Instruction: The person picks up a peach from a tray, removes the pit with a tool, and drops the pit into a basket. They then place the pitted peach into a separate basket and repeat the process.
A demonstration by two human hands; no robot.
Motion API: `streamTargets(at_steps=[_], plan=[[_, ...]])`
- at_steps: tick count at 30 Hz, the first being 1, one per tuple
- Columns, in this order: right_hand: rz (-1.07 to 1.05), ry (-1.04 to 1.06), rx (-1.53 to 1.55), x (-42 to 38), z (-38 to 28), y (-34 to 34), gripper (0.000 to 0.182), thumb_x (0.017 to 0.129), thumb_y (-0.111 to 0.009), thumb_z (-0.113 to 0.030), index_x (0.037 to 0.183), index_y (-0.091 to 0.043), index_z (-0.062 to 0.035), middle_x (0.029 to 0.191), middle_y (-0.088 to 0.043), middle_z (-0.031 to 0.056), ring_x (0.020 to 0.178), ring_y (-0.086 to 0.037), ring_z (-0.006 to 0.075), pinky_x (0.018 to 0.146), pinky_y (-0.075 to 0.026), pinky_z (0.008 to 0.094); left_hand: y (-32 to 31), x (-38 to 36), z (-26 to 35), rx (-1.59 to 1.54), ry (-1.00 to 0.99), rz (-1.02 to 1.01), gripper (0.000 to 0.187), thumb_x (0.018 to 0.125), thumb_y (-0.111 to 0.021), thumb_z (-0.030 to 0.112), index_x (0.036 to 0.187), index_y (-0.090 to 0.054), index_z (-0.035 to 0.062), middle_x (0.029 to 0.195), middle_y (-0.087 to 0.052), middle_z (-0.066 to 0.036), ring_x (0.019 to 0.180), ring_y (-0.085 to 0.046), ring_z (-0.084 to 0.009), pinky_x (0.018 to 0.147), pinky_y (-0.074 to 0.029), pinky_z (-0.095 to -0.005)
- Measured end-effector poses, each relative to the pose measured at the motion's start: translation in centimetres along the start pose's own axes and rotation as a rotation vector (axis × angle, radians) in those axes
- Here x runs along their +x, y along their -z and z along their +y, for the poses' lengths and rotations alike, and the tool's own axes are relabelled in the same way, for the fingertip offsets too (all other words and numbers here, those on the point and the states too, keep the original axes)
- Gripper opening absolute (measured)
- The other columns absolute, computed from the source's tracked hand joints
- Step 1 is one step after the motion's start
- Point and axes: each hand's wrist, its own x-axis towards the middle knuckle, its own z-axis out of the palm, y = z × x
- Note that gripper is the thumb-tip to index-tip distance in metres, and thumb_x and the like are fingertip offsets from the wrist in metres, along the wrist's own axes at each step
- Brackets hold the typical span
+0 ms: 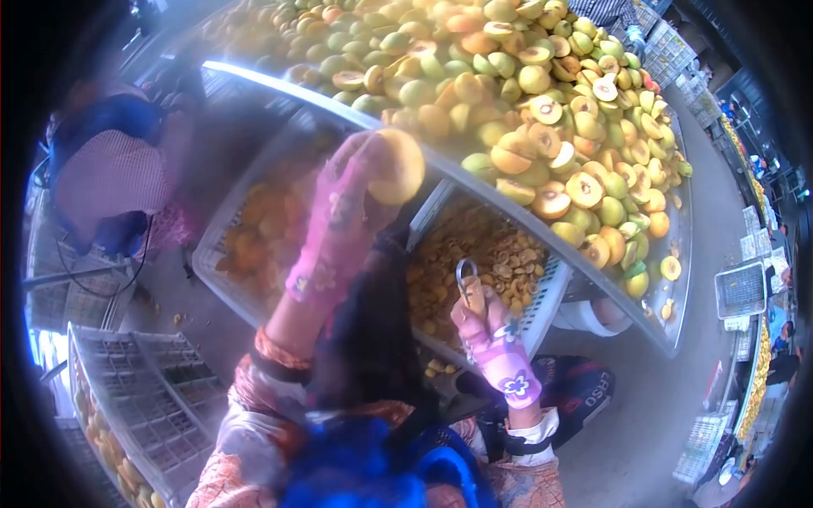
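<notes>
My left hand (343, 199), in a pink patterned glove with bare fingers, is raised at the near edge of the tabletop. Its fingers are closed around a yellow peach half (400, 167). Lower and to the right, my right hand (498, 351) wears a similar flowered glove. It grips the handle of a pitting tool whose bent metal loop (463, 269) points upward. Below the tool lies a crate (549, 296) of brown pits and scraps. A large heap of halved peaches (584, 127) covers the tabletop; several halves still show pits.
A pale crate of orange fruit pieces (258, 233) stands below my left forearm. The table's raised metal edge (542, 224) runs between me and the heap. Another person (114, 169) is at the left. Stacked crates (152, 398) stand lower left, and more crates (741, 292) line the right.
</notes>
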Motion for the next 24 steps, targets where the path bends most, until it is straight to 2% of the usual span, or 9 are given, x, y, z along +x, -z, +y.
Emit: streamTargets(at_steps=[1, 2, 4, 7, 11, 13, 16, 21, 24], plan=[[0.095, 0.178, -0.154, -0.4, -1.2, -0.3, 0.034, 0.089, -0.065, -0.030, 0.108, -0.054, -0.0040, 0.077, -0.062, 0.0181, 0.069, -0.062, 0.0354, 0.061, -0.047, 0.0421, 0.3, -1.3, -0.2, 0.033, -0.056, 0.082, 0.041, 0.096, -0.050, 0.039, 0.117, -0.057, 0.0045, 0.095, -0.059, 0.000, 0.078, -0.054, -0.0065, 0.059, -0.043, -0.0216], [0.086, 0.168, -0.147, -0.5, -2.3, -0.5, 0.034, 0.089, -0.065, -0.030, 0.108, -0.054, -0.0040, 0.077, -0.062, 0.0181, 0.069, -0.062, 0.0354, 0.061, -0.047, 0.0421, 0.7, -2.5, -0.1, 0.354, -0.150, 0.068, 0.045, 0.098, -0.046, 0.043, 0.114, -0.063, 0.0042, 0.092, -0.059, 0.001, 0.079, -0.051, -0.0052, 0.064, -0.041, -0.0207], [0.074, 0.442, -0.212, -0.5, -4.6, -0.5, 0.029, 0.089, -0.066, -0.026, 0.104, -0.054, -0.0049, 0.073, -0.063, 0.0178, 0.068, -0.063, 0.0398, 0.058, -0.048, 0.0444, 0.5, -4.4, 0.4, 0.313, -0.060, 0.116, 0.045, 0.098, -0.046, 0.042, 0.111, -0.064, 0.0037, 0.089, -0.060, 0.000, 0.080, -0.053, -0.0076, 0.069, -0.043, -0.0230], [0.161, 0.555, -0.328, -0.9, -7.1, -1.4, 0.024, 0.087, -0.066, -0.020, 0.100, -0.053, -0.0043, 0.069, -0.063, 0.0168, 0.062, -0.063, 0.0383, 0.052, -0.047, 0.0439, 0.4, -6.2, 0.3, 0.122, 0.091, 0.121, 0.049, 0.098, -0.046, 0.047, 0.104, -0.068, 0.0039, 0.081, -0.062, -0.001, 0.078, -0.055, -0.0079, 0.071, -0.045, -0.0245], [0.180, 0.573, -0.344, -1.2, -7.6, -1.9, 0.024, 0.087, -0.066, -0.019, 0.098, -0.052, -0.0023, 0.068, -0.063, 0.0168, 0.060, -0.063, 0.0372, 0.051, -0.047, 0.0431, -0.2, -8.2, 1.5, 0.100, 0.029, 0.036, 0.047, 0.097, -0.047, 0.042, 0.102, -0.067, -0.0003, 0.087, -0.065, -0.006, 0.079, -0.059, -0.0104, 0.067, -0.049, -0.0259], [0.009, 0.494, -0.388, -1.4, -6.9, -1.8, 0.025, 0.087, -0.066, -0.018, 0.098, -0.051, -0.0006, 0.067, -0.063, 0.0167, 0.060, -0.063, 0.0367, 0.050, -0.047, 0.0426, -0.2, -8.6, 1.5, 0.159, -0.041, 0.039, 0.045, 0.097, -0.048, 0.039, 0.101, -0.067, -0.0021, 0.089, -0.066, -0.007, 0.079, -0.060, -0.0114, 0.065, -0.049, -0.0261], [-0.011, 0.472, -0.309, -1.7, -6.5, -1.7, 0.026, 0.087, -0.066, -0.018, 0.099, -0.051, -0.0005, 0.066, -0.062, 0.0166, 0.059, -0.063, 0.0364, 0.049, -0.046, 0.0431, -0.3, -8.7, 1.5, 0.246, -0.129, 0.018, 0.042, 0.097, -0.050, 0.034, 0.099, -0.066, -0.0046, 0.092, -0.066, -0.008, 0.078, -0.060, -0.0125, 0.066, -0.049, -0.0263], [0.029, 0.510, -0.439, -1.6, -6.5, -1.7, 0.026, 0.088, -0.064, -0.022, 0.098, -0.050, -0.0023, 0.064, -0.061, 0.0167, 0.059, -0.063, 0.0366, 0.050, -0.046, 0.0451, -0.8, -9.0, 2.1, 0.061, 0.178, 0.063, 0.037, 0.095, -0.051, 0.028, 0.096, -0.067, -0.0052, 0.087, -0.066, -0.008, 0.071, -0.059, -0.0107, 0.061, -0.049, -0.0248], [-0.066, 0.440, -0.387, -1.4, -6.0, -1.7, 0.027, 0.089, -0.064, -0.023, 0.097, -0.049, -0.0030, 0.062, -0.060, 0.0173, 0.059, -0.062, 0.0377, 0.050, -0.046, 0.0462, -0.6, -8.8, 1.6, 0.080, 0.187, 0.063, 0.038, 0.095, -0.052, 0.029, 0.096, -0.067, -0.0052, 0.082, -0.066, -0.008, 0.067, -0.059, -0.0106, 0.059, -0.049, -0.0233]])
